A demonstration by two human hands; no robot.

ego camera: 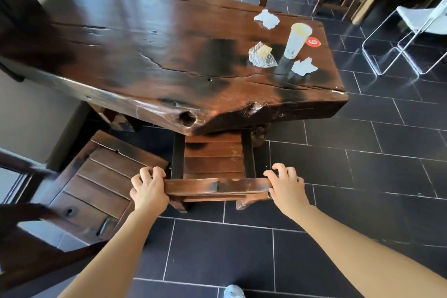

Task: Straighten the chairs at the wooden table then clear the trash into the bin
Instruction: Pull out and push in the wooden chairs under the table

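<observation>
Chair backrest (217, 186) seemingly gripped between fingers (154, 173).

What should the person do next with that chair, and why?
Probably push the chair a little further under the table. Both hands, left and right, grip its top rail, and much of the seat shows beyond the table edge. The cup and other trash can wait.

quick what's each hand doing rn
Left hand: closed on the left end of the chair back.
Right hand: closed on the right end of the same chair back.
</observation>
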